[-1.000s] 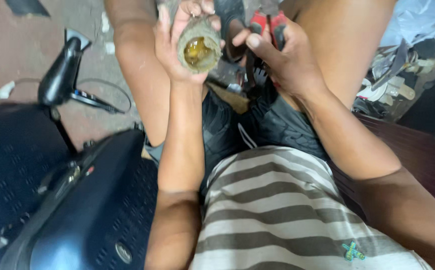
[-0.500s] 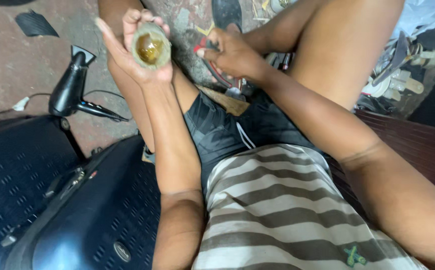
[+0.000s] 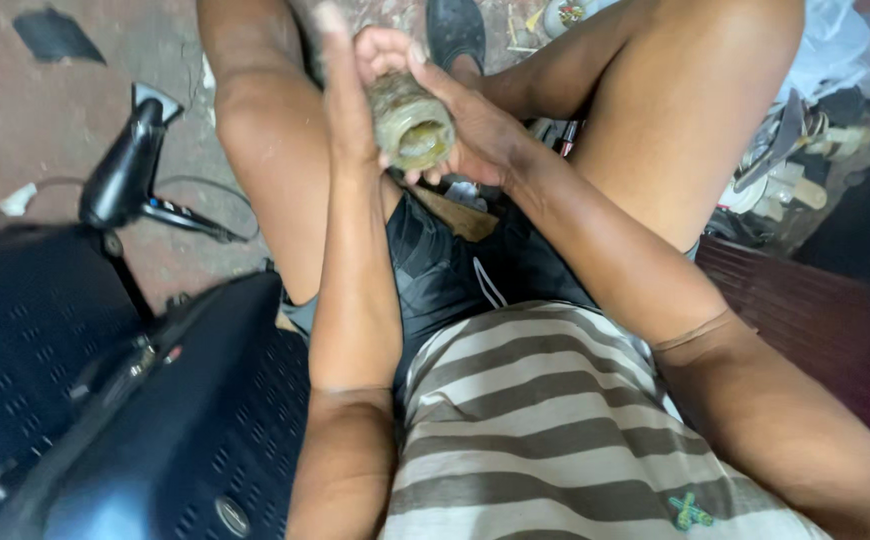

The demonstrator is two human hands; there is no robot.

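I hold a grimy, yellowish glass jar up between my knees, its open mouth tilted toward me. My left hand grips the jar from the left side, fingers curled over its top. On the jar's right and underside lies my right hand, cupping it. Both hands touch the jar. What is inside the jar is too murky to tell.
A black hair dryer with its cord lies on the reddish floor at left. A large black perforated casing fills the lower left. A dark sandal lies ahead. Clutter and a dark red surface are at right.
My right hand held a red-handled tool a second ago, then let go of it and came onto the jar. The jar has moved rightward, back between my knees.
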